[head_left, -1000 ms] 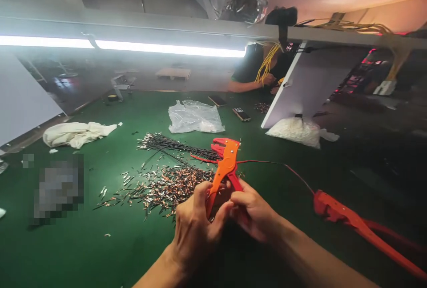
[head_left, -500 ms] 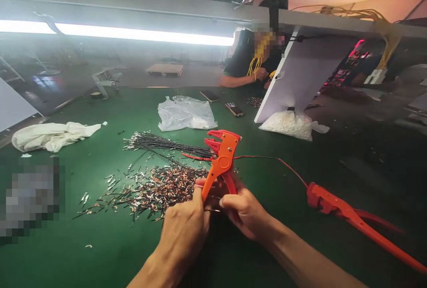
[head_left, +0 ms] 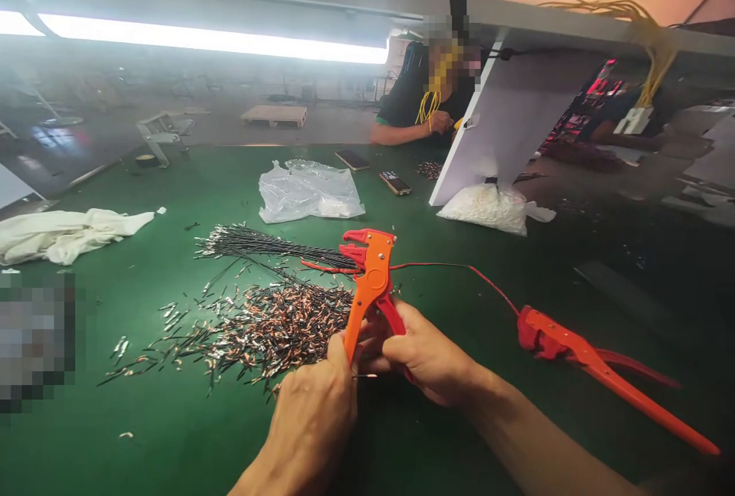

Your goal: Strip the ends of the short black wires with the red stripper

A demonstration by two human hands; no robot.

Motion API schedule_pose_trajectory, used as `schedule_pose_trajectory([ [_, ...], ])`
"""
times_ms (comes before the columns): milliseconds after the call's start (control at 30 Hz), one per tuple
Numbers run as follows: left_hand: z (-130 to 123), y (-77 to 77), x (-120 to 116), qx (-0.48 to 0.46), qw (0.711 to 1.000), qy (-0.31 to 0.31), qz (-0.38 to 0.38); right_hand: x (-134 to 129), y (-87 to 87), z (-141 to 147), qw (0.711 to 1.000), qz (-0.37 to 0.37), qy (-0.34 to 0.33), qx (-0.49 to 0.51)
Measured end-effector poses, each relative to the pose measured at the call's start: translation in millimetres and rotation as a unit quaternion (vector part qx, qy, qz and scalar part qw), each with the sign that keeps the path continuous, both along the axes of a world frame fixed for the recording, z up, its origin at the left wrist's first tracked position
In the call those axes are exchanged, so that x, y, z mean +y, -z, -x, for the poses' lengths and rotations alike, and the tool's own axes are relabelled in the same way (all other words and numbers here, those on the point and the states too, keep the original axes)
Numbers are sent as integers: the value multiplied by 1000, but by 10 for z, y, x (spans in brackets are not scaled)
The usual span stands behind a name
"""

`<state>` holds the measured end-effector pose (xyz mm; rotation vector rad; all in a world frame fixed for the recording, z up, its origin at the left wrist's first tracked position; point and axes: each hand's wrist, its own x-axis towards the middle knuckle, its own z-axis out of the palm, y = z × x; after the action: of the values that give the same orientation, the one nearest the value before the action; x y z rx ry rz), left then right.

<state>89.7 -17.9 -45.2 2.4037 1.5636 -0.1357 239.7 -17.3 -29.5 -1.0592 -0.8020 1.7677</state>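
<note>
In front of me stands an orange and red wire stripper (head_left: 376, 279), its jaws pointing up and to the left. My left hand (head_left: 321, 396) is closed on its orange handle, and my right hand (head_left: 428, 358) grips the red handle with fingers wrapped round it. A short thin wire end (head_left: 367, 376) pokes out between the hands; where it leads is hidden. Just left of the hands lies a heap of cut wire scraps (head_left: 281, 320), black with coppery ends. Behind it a bundle of black wires (head_left: 258, 242) runs toward the stripper's head.
A second orange wire stripper (head_left: 591, 358) lies at right, with a thin red cord (head_left: 436, 265) between the two tools. Farther back are a clear plastic bag (head_left: 307, 190), two phones (head_left: 395, 182), a bag of white pieces (head_left: 485, 209) and a slanted panel. A co-worker sits beyond.
The view has shifted slightly, so most things appear farther left. Both hands keep their grip on the wire stripper, which stands a little more upright.
</note>
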Motion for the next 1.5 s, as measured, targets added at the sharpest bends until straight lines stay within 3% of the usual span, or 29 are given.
schedule_pose_trajectory([
  [167,-17,-71,-8,2,998,-5,60,3,-34,-68,999,15,-13,-44],
  [267,-12,-74,0,0,998,-10,56,-5,-37,-61,999,4,-5,-54],
  [467,39,-6,-38,-127,992,-14,-20,-22,-39,3,996,-36,24,80],
  [567,74,-22,-82,-215,971,-10,-106,-8,-60,-78,993,-77,66,68],
  [700,147,-161,-34,-285,934,-86,-195,6,-96,-218,983,-139,112,33],
  [833,216,-219,86,-314,892,-112,-305,-24,-113,-205,977,-112,56,173],
  [967,230,-78,140,-330,856,-77,-390,-63,-121,-123,962,-88,-9,260],
  [1067,223,21,154,-329,851,-58,-405,-90,-135,-92,964,-78,-14,255],
  [1167,219,44,169,-328,865,-102,-365,-107,-135,-82,972,-66,-5,225],
  [1267,229,49,195,-338,860,-140,-356,-108,-110,-82,978,-82,-17,191],
  [1500,298,73,304,-352,834,-2,-425,-67,-43,-158,977,-154,-101,109],
])
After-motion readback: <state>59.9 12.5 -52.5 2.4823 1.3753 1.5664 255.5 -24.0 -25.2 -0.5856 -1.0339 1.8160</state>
